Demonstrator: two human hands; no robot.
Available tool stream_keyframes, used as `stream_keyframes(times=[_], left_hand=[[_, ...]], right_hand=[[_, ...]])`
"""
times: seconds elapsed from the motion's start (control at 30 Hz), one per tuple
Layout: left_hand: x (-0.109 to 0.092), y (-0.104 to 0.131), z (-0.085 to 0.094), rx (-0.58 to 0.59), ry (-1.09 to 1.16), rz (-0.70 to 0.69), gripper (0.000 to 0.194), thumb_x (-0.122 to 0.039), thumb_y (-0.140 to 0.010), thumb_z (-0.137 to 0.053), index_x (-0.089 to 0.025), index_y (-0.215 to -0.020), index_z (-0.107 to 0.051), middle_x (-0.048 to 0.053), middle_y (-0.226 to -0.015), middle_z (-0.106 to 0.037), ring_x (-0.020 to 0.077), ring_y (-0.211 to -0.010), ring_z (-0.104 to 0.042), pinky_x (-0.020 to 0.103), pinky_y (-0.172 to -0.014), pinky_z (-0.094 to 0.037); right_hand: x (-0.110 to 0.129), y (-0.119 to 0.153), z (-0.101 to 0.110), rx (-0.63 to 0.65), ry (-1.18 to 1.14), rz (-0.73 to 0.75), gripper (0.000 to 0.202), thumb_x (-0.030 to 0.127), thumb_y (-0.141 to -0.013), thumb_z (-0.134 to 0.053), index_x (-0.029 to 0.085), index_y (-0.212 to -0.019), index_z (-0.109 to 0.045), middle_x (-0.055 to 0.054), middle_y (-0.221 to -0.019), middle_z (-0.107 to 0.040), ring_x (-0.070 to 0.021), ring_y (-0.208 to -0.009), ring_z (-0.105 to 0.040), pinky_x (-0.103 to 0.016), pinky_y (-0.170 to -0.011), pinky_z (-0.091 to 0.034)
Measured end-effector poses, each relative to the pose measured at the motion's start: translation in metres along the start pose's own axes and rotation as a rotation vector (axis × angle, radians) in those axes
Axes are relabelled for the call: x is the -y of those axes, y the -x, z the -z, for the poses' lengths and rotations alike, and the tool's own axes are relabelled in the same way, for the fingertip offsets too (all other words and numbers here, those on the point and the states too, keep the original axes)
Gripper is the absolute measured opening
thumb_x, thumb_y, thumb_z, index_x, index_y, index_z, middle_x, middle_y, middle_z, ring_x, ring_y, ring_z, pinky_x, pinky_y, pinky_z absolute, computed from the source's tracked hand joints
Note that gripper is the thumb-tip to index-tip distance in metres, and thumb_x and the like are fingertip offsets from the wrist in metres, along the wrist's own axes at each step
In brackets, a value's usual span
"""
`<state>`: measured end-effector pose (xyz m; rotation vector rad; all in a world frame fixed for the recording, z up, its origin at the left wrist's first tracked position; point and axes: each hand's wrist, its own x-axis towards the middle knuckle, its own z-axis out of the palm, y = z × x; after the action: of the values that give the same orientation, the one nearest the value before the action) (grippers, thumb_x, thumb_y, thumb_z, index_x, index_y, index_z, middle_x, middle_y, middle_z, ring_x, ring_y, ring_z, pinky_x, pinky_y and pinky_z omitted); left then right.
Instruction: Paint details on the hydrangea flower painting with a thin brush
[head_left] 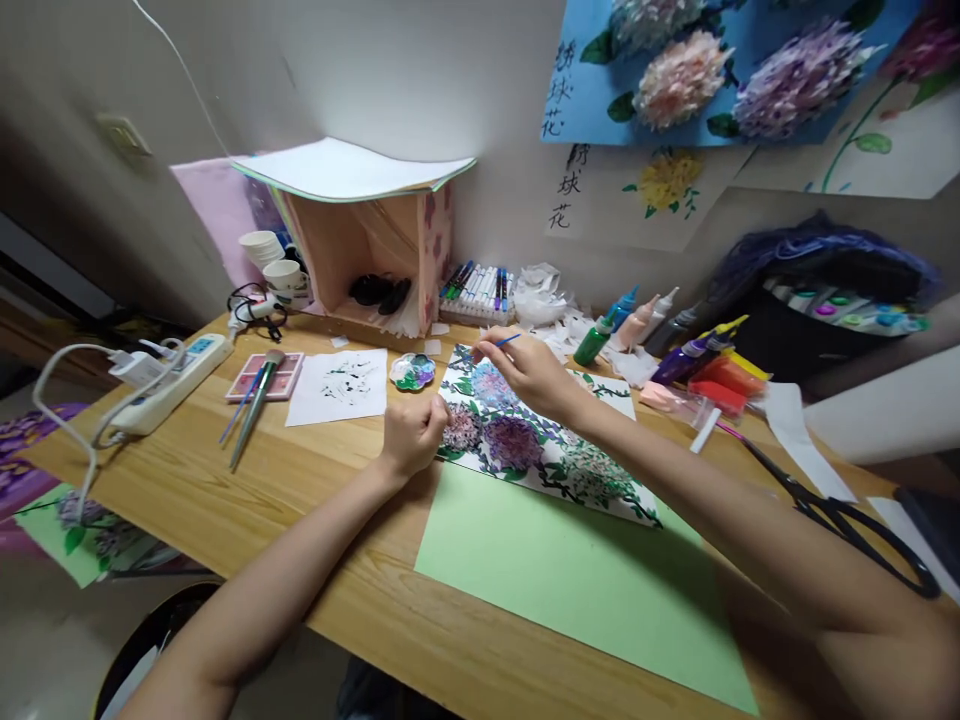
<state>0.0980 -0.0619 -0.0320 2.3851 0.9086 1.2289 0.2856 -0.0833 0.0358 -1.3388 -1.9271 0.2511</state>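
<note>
My right hand (529,372) is closed in a pinch on a thin paintbrush (508,341), whose blue handle end shows. It is over the far left part of a white sheet painted with flowers (555,425); the brush tip is hidden. Raised pink, purple and blue flower heads and dark green leaves cover the sheet. Beside its left edge, my left hand (412,435) rests in a fist, with nothing seen in it. A green sheet of paper (577,590) lies under the painting. Just beyond my left hand is a small flower-shaped palette (412,372) with green, white and purple paint.
To the left lie a paint-marked paper (337,388), a pink paint box (266,378), brushes (251,420) and a power strip (176,385). Behind stand a pink box (360,250), markers (480,290) and paint bottles (596,338). Black scissors (832,510) lie right, by my forearm.
</note>
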Motion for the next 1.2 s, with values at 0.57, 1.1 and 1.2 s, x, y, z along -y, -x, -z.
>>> stream_keyframes(times=[0.57,1.1,1.2], left_hand=[[-0.001,0.003,0.001,0.038,-0.020,-0.081,0.045,-0.023,-0.091,-0.032,-0.017,-0.053,-0.056,0.002,-0.051,-0.059,0.0115,-0.048,-0.054,0.025,-0.054,-0.039],[-0.015,0.007,-0.004,0.113,0.062,-0.151,0.042,-0.018,-0.090,-0.033,-0.017,-0.056,-0.057,-0.001,-0.052,-0.059,0.0104,-0.048,-0.055,0.023,-0.053,-0.040],[-0.017,0.008,-0.005,0.130,0.065,-0.172,0.040,-0.016,-0.090,-0.034,-0.017,-0.056,-0.057,-0.001,-0.053,-0.059,0.0103,-0.048,-0.055,0.023,-0.053,-0.040]], right_hand=[[-0.011,-0.026,-0.036,0.015,-0.058,0.004,0.033,0.035,-0.096,-0.035,0.018,-0.081,-0.059,-0.005,-0.079,-0.065,-0.0178,-0.081,-0.055,-0.032,-0.078,-0.040],[-0.047,0.111,0.098,-0.358,-0.054,-0.292,0.034,0.046,-0.092,-0.041,0.020,-0.082,-0.061,-0.002,-0.073,-0.061,-0.0143,-0.069,-0.056,-0.028,-0.067,-0.044],[-0.050,0.116,0.109,-0.340,-0.057,-0.329,0.030,0.046,-0.090,-0.046,0.020,-0.083,-0.061,-0.002,-0.080,-0.062,-0.0153,-0.076,-0.058,-0.028,-0.069,-0.045]])
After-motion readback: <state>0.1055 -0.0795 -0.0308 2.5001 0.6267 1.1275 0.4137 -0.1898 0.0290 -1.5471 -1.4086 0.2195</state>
